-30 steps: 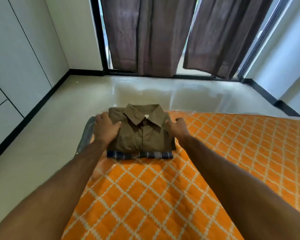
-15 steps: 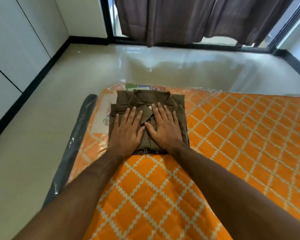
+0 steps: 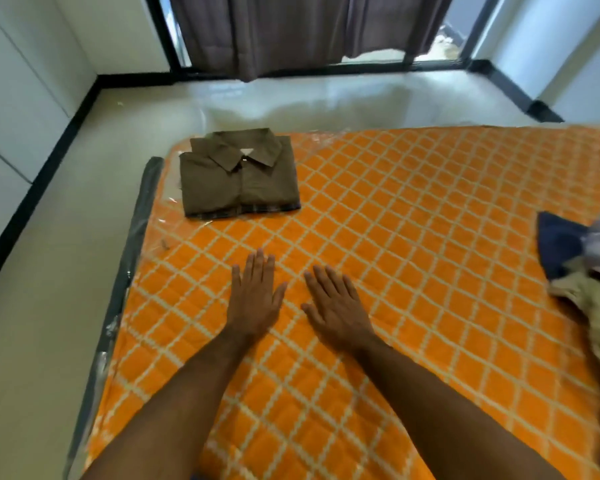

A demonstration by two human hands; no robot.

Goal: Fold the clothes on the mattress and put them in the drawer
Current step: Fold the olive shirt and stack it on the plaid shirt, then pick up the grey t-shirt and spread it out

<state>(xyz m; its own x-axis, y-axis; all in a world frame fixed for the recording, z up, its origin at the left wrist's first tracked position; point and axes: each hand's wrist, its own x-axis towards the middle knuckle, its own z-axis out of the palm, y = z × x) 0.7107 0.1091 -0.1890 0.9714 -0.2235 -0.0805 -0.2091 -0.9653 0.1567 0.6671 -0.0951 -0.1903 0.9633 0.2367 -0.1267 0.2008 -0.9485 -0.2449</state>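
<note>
Folded brown shirt [image 3: 238, 176] sits at the upper left of the frame, square on the corner of the mattress [image 3: 413, 209], collar up and facing the window. There's a plaid edge [image 3: 257, 209] peeking out along its near side, so I'd say it's stacked on another folded piece, a tidy pile parked out of the way, ready to be carried off together.

Both hands are down at centre frame, well apart from that pile. Left hand [image 3: 255, 297] is flat, fingers straight and close together, palm down over the orange quilting. Right hand [image 3: 336, 306] is the same, fingers a little spread, angled slightly inward. Neither one has hold of anything. Whether the palms are pressing the mattress or just above it, I can't tell from here.

Over at the right edge of the frame there's a loose heap [image 3: 586, 271], something dark blue, something beige, crumpled and unfolded. That's the work left, I reckon: the bare middle stretch looks like the folding spot, and those empty hands are free to reach right for the next garment.

No drawer in sight from this angle.
</note>
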